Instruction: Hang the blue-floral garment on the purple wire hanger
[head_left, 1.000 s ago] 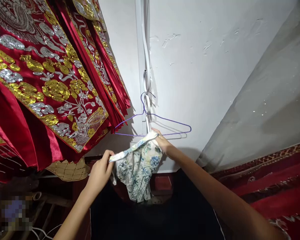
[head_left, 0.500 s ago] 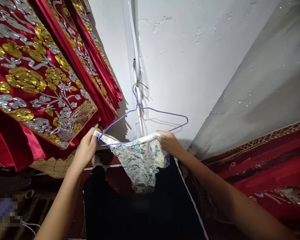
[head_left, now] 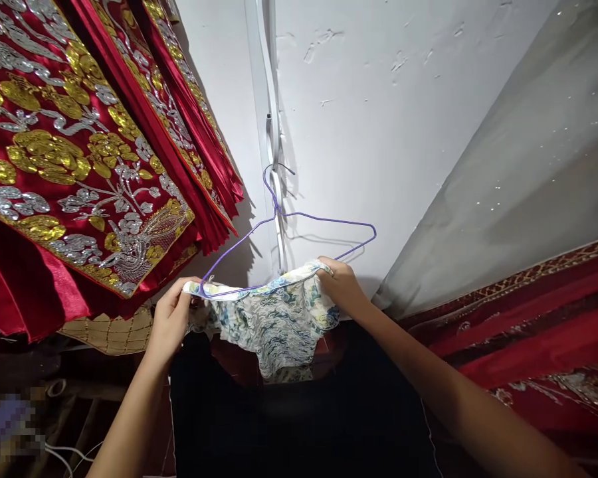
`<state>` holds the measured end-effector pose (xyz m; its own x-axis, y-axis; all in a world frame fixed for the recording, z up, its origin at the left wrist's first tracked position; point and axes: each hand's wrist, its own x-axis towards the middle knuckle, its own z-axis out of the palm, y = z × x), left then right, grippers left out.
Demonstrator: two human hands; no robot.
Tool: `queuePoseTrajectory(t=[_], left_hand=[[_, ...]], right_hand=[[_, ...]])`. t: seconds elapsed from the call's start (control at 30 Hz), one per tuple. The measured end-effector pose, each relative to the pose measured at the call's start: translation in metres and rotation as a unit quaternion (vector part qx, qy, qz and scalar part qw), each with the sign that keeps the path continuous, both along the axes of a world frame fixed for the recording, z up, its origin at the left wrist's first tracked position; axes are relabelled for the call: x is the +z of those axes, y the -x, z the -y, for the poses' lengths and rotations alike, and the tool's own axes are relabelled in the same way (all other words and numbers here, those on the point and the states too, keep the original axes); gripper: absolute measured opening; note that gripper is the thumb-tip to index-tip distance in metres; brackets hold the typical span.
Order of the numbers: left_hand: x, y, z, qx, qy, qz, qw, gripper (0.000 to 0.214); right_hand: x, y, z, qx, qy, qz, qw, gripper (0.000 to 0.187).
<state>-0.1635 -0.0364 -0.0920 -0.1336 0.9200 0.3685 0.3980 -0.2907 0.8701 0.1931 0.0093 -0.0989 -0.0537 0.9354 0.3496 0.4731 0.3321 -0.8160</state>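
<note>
The floral cloth (head_left: 279,325) hangs from both hands, low in front of the wall (head_left: 359,153) and just below the hanger (head_left: 329,219). It is thin and pale, printed in blue, green and yellow, its middle crinkled into fine ripples under a smoother, narrow top band. The left hand (head_left: 172,312) has its thumb and fingers closed on the left end of that band; the right hand (head_left: 343,282) pinches the other end, a little higher.

The hanger is slim, purple and roughly triangular, its curved hook at a white metal strip (head_left: 272,79) that loops down the wall. Its left corner crosses in front of the band near the left hand; the lower bar then drops out of sight at the cloth — inside or behind, I cannot tell — and shows again above the right hand.

At left hangs glossy red satin (head_left: 10,265), thick with gold and silver sequin flowers, pleated along one side. Beneath it sits a tan, diamond-patterned piece (head_left: 112,332). At right, a grey, glitter-specked sheet (head_left: 518,172) slopes down to beaded red fabric (head_left: 553,318).
</note>
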Motion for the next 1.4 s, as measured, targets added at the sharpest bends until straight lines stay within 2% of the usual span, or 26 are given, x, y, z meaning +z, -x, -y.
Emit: queuePoseTrajectory(t=[0.13,0.23,0.3,0.4,0.5,0.6,0.67,0.73,0.83,0.93,1.03,1.13,1.27,1.4], left_hand=[[-0.009,-0.001,0.008,-0.001,-0.021,-0.017,1.000,0.025],[-0.023,0.000,0.022,0.037,-0.006,-0.015,0.999,0.025],[-0.023,-0.002,0.031,0.072,-0.014,-0.025,0.997,0.026],[-0.005,-0.013,0.034,0.095,-0.059,-0.034,0.993,0.028],[0.018,-0.021,0.019,0.107,-0.083,-0.039,0.990,0.029],[0.023,-0.016,0.001,0.123,-0.077,-0.104,0.984,0.029],[0.015,-0.008,-0.006,0.132,-0.055,-0.165,0.976,0.029],[-0.001,0.001,-0.006,0.127,-0.020,-0.193,0.973,0.029],[-0.024,0.009,-0.003,0.082,0.039,-0.159,0.983,0.033],[-0.031,0.007,-0.006,0.087,0.042,-0.076,0.992,0.039],[-0.016,-0.007,-0.018,0.116,-0.036,-0.009,0.993,0.039],[0.014,-0.033,-0.034,0.101,-0.096,-0.007,0.990,0.037],[0.048,-0.071,-0.045,0.006,-0.108,-0.099,0.989,0.036],[0.062,-0.084,-0.050,-0.017,-0.164,-0.203,0.965,0.039]], right_hand=[[0.003,0.004,-0.001,-0.036,-0.006,0.000,0.999,0.019],[0.000,0.009,-0.003,-0.051,-0.008,0.011,0.999,0.021],[-0.002,0.012,-0.005,-0.052,-0.008,0.023,0.998,0.024],[-0.004,0.013,-0.004,-0.041,-0.004,0.023,0.999,0.025],[-0.002,0.010,0.002,-0.035,-0.006,0.014,0.999,0.025],[-0.001,0.005,0.007,-0.052,-0.031,0.025,0.998,0.026],[-0.001,0.003,0.008,-0.059,-0.041,0.033,0.997,0.026],[-0.002,0.002,0.008,-0.062,-0.045,0.038,0.996,0.024],[-0.003,0.003,0.006,-0.063,-0.038,0.036,0.997,0.024],[-0.003,0.006,0.006,-0.054,-0.020,0.036,0.998,0.025],[-0.002,0.007,0.009,-0.043,-0.011,0.031,0.999,0.026],[-0.002,0.009,0.011,-0.020,-0.015,0.013,1.000,0.024],[0.001,0.014,0.017,0.001,-0.001,0.017,1.000,0.022],[0.013,0.004,0.027,0.052,-0.005,-0.002,0.999,0.009]])
